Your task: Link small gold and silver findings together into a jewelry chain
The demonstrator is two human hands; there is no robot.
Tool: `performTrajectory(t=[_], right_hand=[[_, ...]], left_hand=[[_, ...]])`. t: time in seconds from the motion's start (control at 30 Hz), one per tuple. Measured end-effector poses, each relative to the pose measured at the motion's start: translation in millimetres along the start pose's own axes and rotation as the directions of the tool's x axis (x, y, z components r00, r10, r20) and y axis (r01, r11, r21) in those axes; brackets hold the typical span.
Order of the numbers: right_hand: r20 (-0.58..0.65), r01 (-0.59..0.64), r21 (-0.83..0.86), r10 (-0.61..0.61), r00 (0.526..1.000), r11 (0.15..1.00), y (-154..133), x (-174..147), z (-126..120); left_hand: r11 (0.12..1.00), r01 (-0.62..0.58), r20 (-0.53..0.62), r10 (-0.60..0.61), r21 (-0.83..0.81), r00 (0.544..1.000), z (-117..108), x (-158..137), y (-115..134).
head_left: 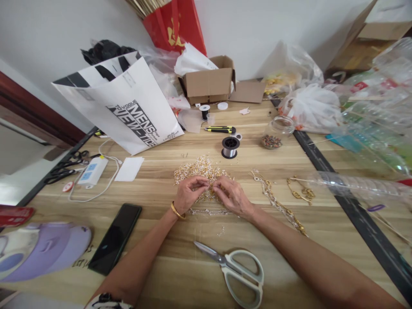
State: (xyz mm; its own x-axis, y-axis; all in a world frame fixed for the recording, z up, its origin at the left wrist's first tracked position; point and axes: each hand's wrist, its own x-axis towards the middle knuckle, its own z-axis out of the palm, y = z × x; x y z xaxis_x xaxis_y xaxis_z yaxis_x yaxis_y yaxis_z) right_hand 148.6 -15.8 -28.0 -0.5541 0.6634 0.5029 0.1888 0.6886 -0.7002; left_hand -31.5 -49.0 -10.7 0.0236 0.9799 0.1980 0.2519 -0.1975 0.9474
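My left hand (190,193), with a gold bangle (177,211) on its wrist, is closed with thumb and fingertips pinched together. Opposite it, my right hand (234,195) is pinched the same way, the fingertips of both almost meeting. Whatever they hold is too small to make out. Just behind the fingers spreads a heap of small gold and silver beads (197,168). A beaded strand (206,212) lies on the wood below the hands. Scissors (240,272) with pale handles rest nearer to me, blades slightly apart.
Behind the heap stand a spool of clear line (229,148), a yellow-black cutter (220,129) and a jar of beads (273,136). Finished-looking chains (277,201) lie to the right. A phone (115,238), a power strip (92,171) and a white paper bag (125,103) are leftward.
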Motion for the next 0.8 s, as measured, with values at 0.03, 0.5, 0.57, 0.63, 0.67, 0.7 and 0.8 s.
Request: performTrajectory(t=[0.03, 0.5, 0.57, 0.63, 0.67, 0.7, 0.8], right_hand=[[0.002, -0.001, 0.002, 0.001, 1.0, 1.0, -0.1, 0.1, -0.1], [0.012, 0.021, 0.005, -0.021, 1.0, 1.0, -1.4, 1.2, -1.0], [0.009, 0.02, 0.005, -0.02, 1.0, 1.0, -1.4, 1.3, -1.0], [0.009, 0.021, 0.003, -0.021, 1.0, 1.0, -1.3, 1.3, -0.9], [0.011, 0.02, 0.0, -0.02, 1.0, 1.0, -1.1, 1.2, -0.8], [0.012, 0.019, -0.004, -0.019, 1.0, 1.0, -0.9, 1.2, -0.6], [0.017, 0.021, -0.01, -0.021, 1.0, 1.0, 0.0, 1.0, 0.0]], left_hand=[[1.0, 0.005, 0.002, -0.005, -0.009, 1.0, 0.0, 0.1, -0.4], [1.0, 0.003, 0.005, -0.003, -0.016, 1.0, -1.3, 0.0, -0.4], [1.0, -0.005, 0.007, 0.005, -0.01, 1.0, -1.4, 0.0, -0.8], [1.0, -0.009, 0.006, 0.009, -0.006, 1.0, -1.3, -0.1, -1.4], [1.0, -0.011, 0.006, 0.011, -0.004, 1.0, -1.2, -0.1, -1.7], [1.0, -0.014, 0.007, 0.014, -0.002, 1.0, -1.1, -0.1, -2.0], [1.0, -0.023, 0.013, 0.023, 0.004, 1.0, -0.8, -0.2, -1.8]])
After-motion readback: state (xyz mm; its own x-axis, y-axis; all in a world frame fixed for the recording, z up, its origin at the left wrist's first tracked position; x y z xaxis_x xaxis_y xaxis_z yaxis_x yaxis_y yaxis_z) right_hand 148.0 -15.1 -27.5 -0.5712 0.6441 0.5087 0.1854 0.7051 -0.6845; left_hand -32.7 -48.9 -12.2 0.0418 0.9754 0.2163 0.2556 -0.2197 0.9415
